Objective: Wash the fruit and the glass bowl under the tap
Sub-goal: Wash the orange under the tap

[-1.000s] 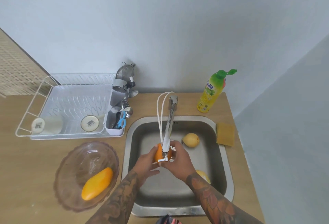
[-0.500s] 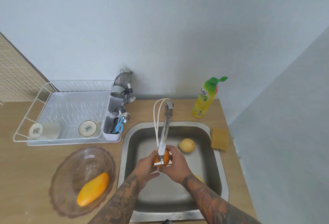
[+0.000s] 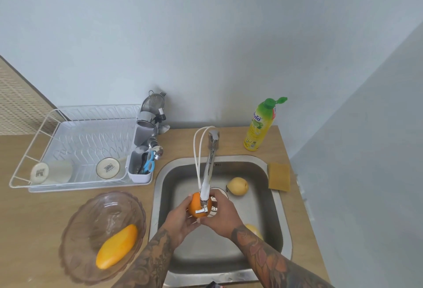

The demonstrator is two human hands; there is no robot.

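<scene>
- The orange (image 3: 194, 204) is over the sink (image 3: 280, 207), right under the end of the tap (image 3: 207, 187), and both hands hold it between them.
- The left hand (image 3: 180, 220) has its fingers curled around the left and lower side of the orange, so it grips the fruit.
- The right hand (image 3: 223, 213) closes around the orange from the other side; its thumb meets the left thumb just below the fruit.
- Just beyond the right fingers, a pale yellow pear (image 3: 238, 186) lies on the sink floor.
- Under the right forearm another yellow fruit (image 3: 253, 230) lies in the sink, partly hidden.
- To the left of the left hand, well apart, the glass bowl (image 3: 75, 237) stands on the wooden counter (image 3: 29, 219) with a mango (image 3: 116, 246) inside.
- Farther behind the bowl stands a white dish rack (image 3: 75, 148) with a utensil holder (image 3: 140, 171).
- Beyond the right fingers, on the counter, there are a yellow sponge (image 3: 279, 176) and a green-capped soap bottle (image 3: 261, 125).
</scene>
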